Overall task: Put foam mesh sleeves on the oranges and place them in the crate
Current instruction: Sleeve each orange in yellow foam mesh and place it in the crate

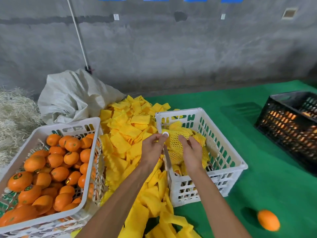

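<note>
both hands over white crate (223,169). left hand (151,148) and right hand (192,152) half-curled round a netted orange (175,141); sleeve soft, springy, snags easily; cup fruit underneath.

Two bare forearms, uncovered along their whole visible length, with no sleeve, cuff, glove or wristband showing. The left hand (151,148) and right hand (192,152) are both ungloved. A small round white disc (165,134) sits at the left hand's fingertips; what it is cannot be told.
</note>
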The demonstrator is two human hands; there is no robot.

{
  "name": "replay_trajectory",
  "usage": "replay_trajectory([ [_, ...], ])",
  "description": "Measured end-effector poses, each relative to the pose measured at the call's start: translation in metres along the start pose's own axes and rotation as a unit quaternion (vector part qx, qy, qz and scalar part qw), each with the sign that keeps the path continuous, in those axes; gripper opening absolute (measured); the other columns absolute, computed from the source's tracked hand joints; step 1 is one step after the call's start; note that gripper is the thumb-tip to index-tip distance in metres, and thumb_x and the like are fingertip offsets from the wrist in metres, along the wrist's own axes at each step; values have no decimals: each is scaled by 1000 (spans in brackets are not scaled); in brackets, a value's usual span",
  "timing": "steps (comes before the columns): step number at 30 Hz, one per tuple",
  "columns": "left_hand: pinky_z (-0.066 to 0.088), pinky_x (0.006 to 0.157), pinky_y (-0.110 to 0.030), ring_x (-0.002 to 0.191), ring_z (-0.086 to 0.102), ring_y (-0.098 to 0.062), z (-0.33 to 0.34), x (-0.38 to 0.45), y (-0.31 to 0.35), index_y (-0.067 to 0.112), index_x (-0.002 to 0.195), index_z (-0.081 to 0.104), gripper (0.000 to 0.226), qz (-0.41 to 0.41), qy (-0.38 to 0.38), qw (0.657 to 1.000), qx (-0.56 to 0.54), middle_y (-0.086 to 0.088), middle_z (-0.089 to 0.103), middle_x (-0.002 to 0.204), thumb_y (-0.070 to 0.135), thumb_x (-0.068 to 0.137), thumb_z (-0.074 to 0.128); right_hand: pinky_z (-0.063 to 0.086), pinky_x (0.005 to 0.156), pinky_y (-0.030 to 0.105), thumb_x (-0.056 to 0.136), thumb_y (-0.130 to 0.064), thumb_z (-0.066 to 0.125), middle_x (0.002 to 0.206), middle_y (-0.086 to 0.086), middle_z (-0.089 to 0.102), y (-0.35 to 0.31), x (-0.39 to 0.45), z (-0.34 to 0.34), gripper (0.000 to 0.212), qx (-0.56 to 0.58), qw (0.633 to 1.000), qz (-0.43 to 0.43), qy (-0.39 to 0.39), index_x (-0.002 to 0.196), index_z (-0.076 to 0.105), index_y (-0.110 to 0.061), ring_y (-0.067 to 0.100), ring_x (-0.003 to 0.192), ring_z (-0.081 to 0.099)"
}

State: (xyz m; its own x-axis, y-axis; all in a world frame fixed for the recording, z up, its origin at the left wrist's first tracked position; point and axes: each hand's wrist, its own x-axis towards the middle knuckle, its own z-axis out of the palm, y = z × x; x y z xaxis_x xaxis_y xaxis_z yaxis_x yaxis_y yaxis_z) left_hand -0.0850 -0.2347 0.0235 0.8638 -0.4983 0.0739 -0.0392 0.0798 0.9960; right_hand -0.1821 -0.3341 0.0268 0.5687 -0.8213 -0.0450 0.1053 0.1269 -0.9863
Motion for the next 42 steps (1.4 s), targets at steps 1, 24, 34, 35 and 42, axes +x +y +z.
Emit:
replay_trajectory([
  [1,53,56,-25,65,66,-14,11,-1,-1,12,81,74,26,2,-3,1000,-5,3,66,69,33,95,75,34,56,21,96,-29,69,56,-17,36,-6,1,-10,34,-20,999,-21,14,77,44,-18,0,54,33],
  [24,50,57,-17,65,59,-23,60,-85,-14,-1,92,67,26,63,113,992,6,-23,63,77,24,102,66,45,92,19,88,-41,77,122,-4,62,18,-17,-77,56,-167,983,-66,-30,134,57,-15,14,116,58],
  [34,56,72,-31,75,67,-30,56,-142,-19,9,94,68,21,86,142,986,3,-14,68,82,28,102,67,46,92,20,89,-40,76,128,-8,61,20,-74,-97,54,-131,987,-75,-51,135,58,-19,10,119,56],
  [35,55,74,-30,78,68,-30,56,-148,-18,11,94,69,20,88,141,986,5,-13,69,83,29,101,68,46,92,22,89,-42,76,128,-9,60,21,-81,-99,56,-138,986,-76,-50,137,57,-19,10,119,55],
  [42,56,74,-30,82,70,-31,55,-200,-27,10,98,70,17,69,127,989,-15,-8,71,88,27,98,72,44,80,2,89,-43,76,112,-27,57,27,-131,-125,54,-171,982,-62,-45,135,57,-21,-14,102,55],
])
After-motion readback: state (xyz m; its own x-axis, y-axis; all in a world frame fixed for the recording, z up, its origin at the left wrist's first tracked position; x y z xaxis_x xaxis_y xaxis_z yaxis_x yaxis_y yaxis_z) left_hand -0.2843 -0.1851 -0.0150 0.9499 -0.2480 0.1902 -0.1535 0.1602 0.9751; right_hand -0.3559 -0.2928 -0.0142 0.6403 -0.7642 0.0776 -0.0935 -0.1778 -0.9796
